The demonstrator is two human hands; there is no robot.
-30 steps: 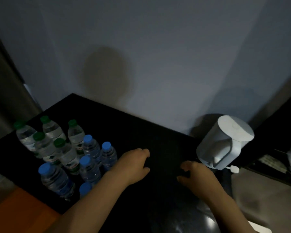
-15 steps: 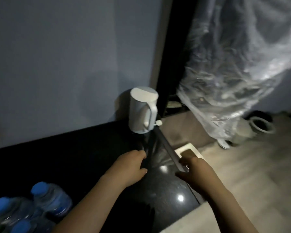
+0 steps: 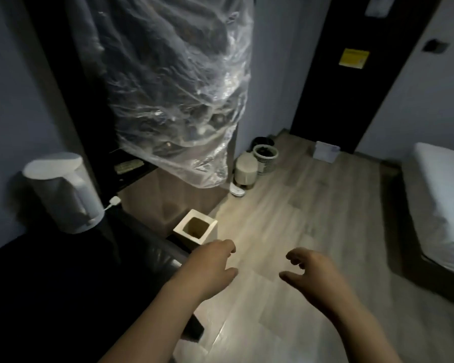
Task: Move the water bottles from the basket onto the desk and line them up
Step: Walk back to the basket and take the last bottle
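From my head camera, both my hands are out in front of me, low in the picture near 6 o'clock. My left hand (image 3: 210,268) holds nothing, and its fingers are loose and a bit bent. My right hand (image 3: 315,273) holds nothing too, with its fingers curled like a soft claw. Both hang over the wood floor (image 3: 312,205).

The black desk (image 3: 63,284) is at 8 o'clock, just beside my left arm. A white kettle (image 3: 63,192) stands on it at 9 o'clock. A square white bin (image 3: 194,226) sits on the floor near the desk edge, at 11 o'clock from my left hand.

A big bundle in clear plastic (image 3: 178,87) hangs at 12 o'clock. A white bed (image 3: 440,200) is at 3 o'clock.
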